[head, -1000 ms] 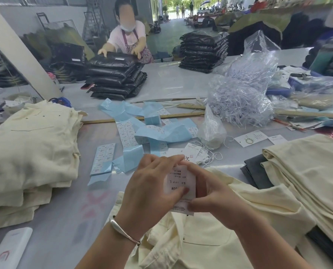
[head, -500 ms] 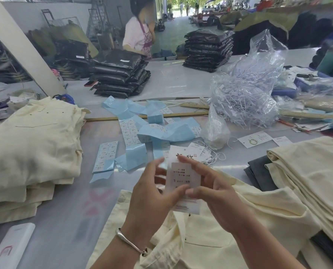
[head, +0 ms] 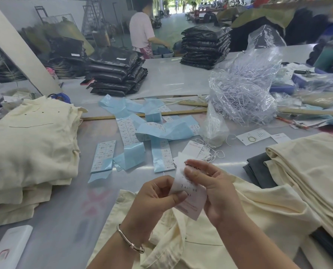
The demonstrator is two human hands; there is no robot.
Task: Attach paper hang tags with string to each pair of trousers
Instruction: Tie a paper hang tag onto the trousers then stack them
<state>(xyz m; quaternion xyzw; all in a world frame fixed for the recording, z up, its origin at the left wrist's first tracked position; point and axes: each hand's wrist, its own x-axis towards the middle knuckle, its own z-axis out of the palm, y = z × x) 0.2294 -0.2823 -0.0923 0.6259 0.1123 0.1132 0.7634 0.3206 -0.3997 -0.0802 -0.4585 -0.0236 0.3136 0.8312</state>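
Over grey counter (head: pixel 68 206) and cream trousers (head: pixel 249 214): left hand (head: pixel 158 199) and right hand (head: pixel 218 191) both pinching paper tag (head: pixel 192 200).

The scene is evenly and brightly lit by soft daylight. The strongest light is seen at an open doorway (head: pixel 178 5) at the top centre, where detail is washed out. Pale glare is noted on the grey surface (head: pixel 173 78) in the upper middle. Shadows are faint and soft-edged. Wide-angle bending is evident at the frame edges. Slight softness is observed throughout, with heavier blur at the upper right.
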